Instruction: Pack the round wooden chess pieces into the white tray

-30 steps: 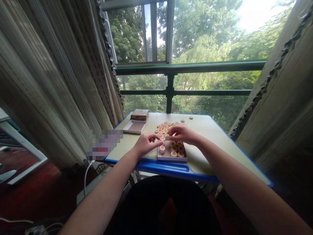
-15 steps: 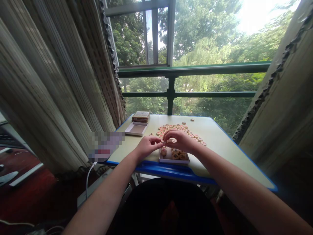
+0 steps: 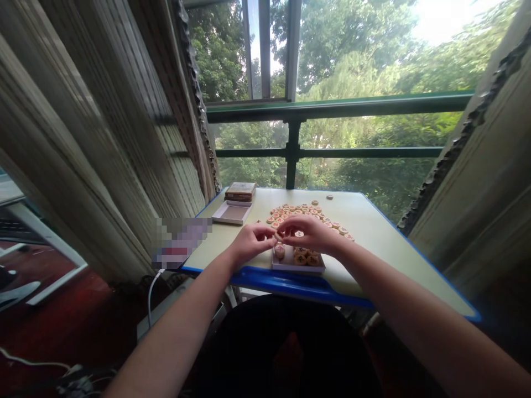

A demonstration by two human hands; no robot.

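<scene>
Round wooden Chinese chess pieces (image 3: 298, 210) lie spread in a cluster beyond my hands. Near the table's front edge stands a shallow white box (image 3: 286, 266) with several pieces inside: dark-marked ones (image 3: 306, 256) stacked at its right and a red-marked piece (image 3: 280, 251) at its left. Over the box's far left corner, the fingertips of my left hand (image 3: 251, 243) and my right hand (image 3: 309, 232) meet at a single chess piece (image 3: 279, 236). Both hands are closed on this piece, one from each side. My right hand hides part of the cluster and the box's far side.
An open white box lid (image 3: 233, 212) lies at the back left, beside a stack of small boxes (image 3: 240, 191). Two loose pieces sit near the far edge. A blurred-out object (image 3: 180, 243) with a white cable (image 3: 150, 298) is at the table's left edge. Curtains (image 3: 103, 121) hang at both sides.
The camera view has tilted slightly, so the table sits higher in the picture. Both hands stay together at the piece over the box; the piece shows more clearly between the fingertips.
</scene>
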